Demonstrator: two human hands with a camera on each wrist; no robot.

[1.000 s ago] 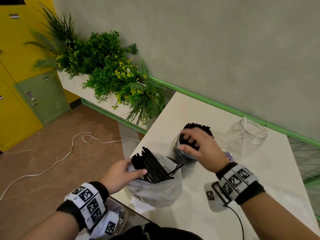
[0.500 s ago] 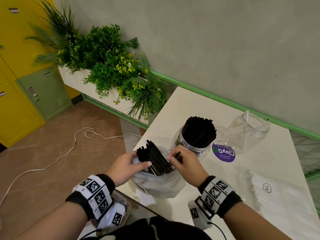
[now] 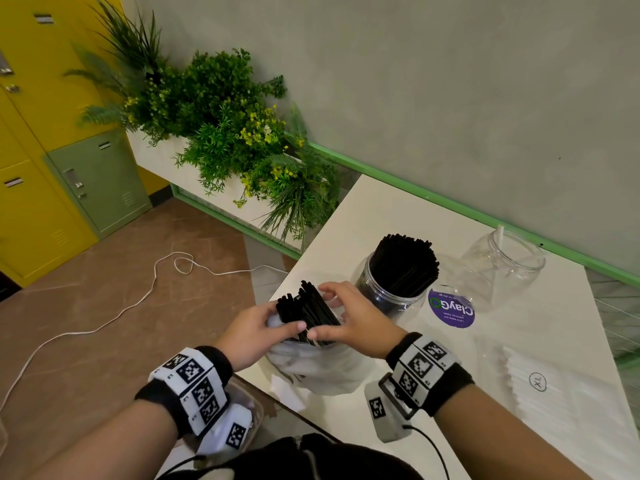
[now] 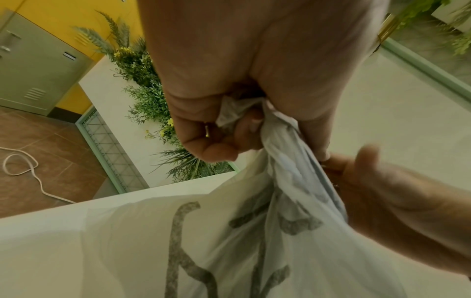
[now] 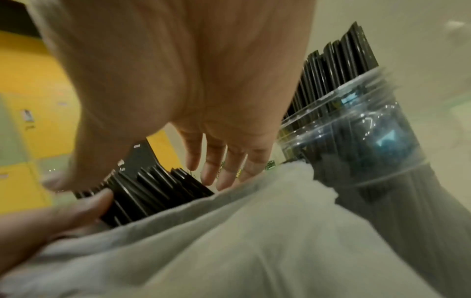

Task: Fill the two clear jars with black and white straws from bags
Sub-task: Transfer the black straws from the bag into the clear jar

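A white plastic bag [image 3: 311, 368] stands at the table's near left corner, with a bundle of black straws [image 3: 306, 308] sticking out of it. My left hand [image 3: 284, 323] grips the bag's bunched edge [image 4: 242, 113], thumb against the straws. My right hand [image 3: 318, 311] hovers over the bundle with fingers [image 5: 214, 161] spread and straight; nothing is held in it. Just behind stands a clear jar [image 3: 391, 292] packed with black straws [image 5: 339, 60]. Further right, a second clear jar [image 3: 502, 271] holds one white straw [image 3: 500, 233].
A purple round lid [image 3: 452, 311] lies between the jars. A flat bag of white straws [image 3: 561, 403] marked XL lies at the right of the white table [image 3: 363, 216]. Green plants [image 3: 235, 133] stand beyond the table's left edge. A white cord [image 3: 156, 289] runs across the floor.
My right hand left the black-straw jar and came back to the bag, first pinching at the straws, now spread over the bundle. The left hand kept its grip on the bag.
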